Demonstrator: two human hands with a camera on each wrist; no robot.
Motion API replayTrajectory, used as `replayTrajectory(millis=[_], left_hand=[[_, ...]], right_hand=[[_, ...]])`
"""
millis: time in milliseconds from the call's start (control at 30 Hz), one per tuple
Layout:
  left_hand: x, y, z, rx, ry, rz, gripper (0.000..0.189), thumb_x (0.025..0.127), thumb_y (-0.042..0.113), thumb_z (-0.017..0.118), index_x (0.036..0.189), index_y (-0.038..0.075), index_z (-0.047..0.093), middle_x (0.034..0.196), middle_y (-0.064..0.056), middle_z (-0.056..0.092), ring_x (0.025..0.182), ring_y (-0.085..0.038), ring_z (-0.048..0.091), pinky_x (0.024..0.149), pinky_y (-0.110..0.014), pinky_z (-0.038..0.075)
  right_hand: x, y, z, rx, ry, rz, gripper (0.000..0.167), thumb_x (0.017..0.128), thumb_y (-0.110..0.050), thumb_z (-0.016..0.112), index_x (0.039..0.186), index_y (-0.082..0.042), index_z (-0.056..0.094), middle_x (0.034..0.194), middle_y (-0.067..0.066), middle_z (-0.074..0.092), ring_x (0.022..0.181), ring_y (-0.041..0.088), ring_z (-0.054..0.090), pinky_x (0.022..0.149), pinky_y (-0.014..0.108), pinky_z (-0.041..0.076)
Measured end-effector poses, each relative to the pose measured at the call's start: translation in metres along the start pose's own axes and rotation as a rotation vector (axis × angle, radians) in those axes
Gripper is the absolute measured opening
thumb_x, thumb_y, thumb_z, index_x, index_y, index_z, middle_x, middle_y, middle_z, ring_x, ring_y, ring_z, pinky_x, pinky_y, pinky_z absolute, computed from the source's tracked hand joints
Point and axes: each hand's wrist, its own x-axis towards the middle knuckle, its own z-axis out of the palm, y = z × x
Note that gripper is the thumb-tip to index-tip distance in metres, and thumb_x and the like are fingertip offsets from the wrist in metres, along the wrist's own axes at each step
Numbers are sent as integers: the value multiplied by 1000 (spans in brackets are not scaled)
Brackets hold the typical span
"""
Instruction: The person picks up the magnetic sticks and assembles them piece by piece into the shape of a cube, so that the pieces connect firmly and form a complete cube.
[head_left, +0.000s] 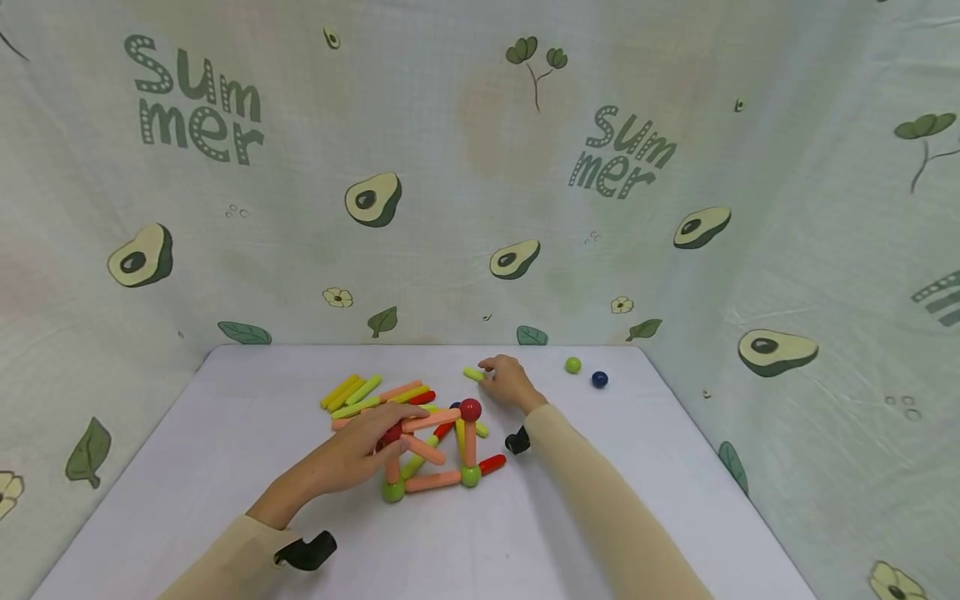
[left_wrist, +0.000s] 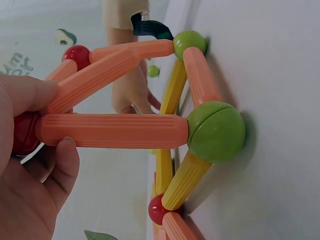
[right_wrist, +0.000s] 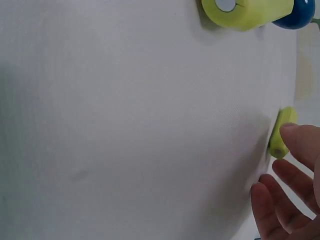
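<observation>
My left hand (head_left: 348, 454) grips a red ball (left_wrist: 26, 134) at an upper corner of a frame built of rods and balls. Its finger and thumb also touch salmon rods (left_wrist: 112, 131) joined to that ball. Green balls (left_wrist: 216, 131) form the frame's near lower corners on the table, and another red ball (head_left: 470, 409) tops its right side. Farther back, my right hand (head_left: 512, 382) reaches to a loose yellow-green rod (right_wrist: 287, 116) lying on the table. Its fingers are spread, with the thumb overlapping the rod's end; whether they touch cannot be told.
Loose yellow, yellow-green, salmon and red rods (head_left: 363, 390) lie in a group behind the frame, to the left. A green ball (head_left: 573, 365) and a dark blue ball (head_left: 600, 379) sit at the back right of the white table (head_left: 600, 467). A printed curtain (head_left: 450, 125) hangs behind.
</observation>
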Motion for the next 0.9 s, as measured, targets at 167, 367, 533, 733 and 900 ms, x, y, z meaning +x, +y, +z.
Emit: replayTrajectory(millis=[167, 367, 533, 733, 900], left_hand=[[0, 0, 0, 4, 10, 11, 52, 104, 13, 69, 152, 28, 55, 149, 10, 57, 130, -18, 52, 105, -49, 52], [1, -1, 0, 7, 12, 10, 52, 103, 13, 69, 151, 28, 55, 143, 11, 60, 123, -16, 52, 100, -44, 53], [2, 0, 0, 5, 13, 12, 52, 103, 13, 70, 151, 28, 55, 141, 11, 61, 121, -16, 52, 100, -43, 54], [1, 0, 0, -3, 8, 5, 52, 104, 12, 68, 152, 27, 55, 131, 15, 64, 122, -14, 52, 101, -43, 53], [1, -1, -1, -37, -40, 13, 54, 107, 11, 62, 158, 21, 48, 81, 16, 70, 99, -8, 59, 91, -31, 52]], right_hand=[[2, -4, 2, -71, 2, -19, 29, 100, -11, 74, 128, -5, 75, 115, 12, 71, 105, 26, 61, 102, 42, 55], [-2, -9, -4, -130, -41, -1, 18, 97, -5, 75, 115, -4, 78, 109, 10, 72, 99, 23, 61, 100, 40, 56], [-11, -4, -11, -170, -96, -2, 14, 97, -8, 76, 111, -5, 78, 104, 7, 72, 95, 22, 62, 97, 39, 57], [-34, 5, -25, -172, -102, -53, 14, 97, -9, 78, 110, -8, 77, 100, 5, 71, 92, 20, 61, 93, 38, 58], [-70, 3, -39, -83, -72, -154, 13, 94, -6, 80, 106, -8, 75, 93, 2, 70, 85, 18, 61, 84, 35, 58]])
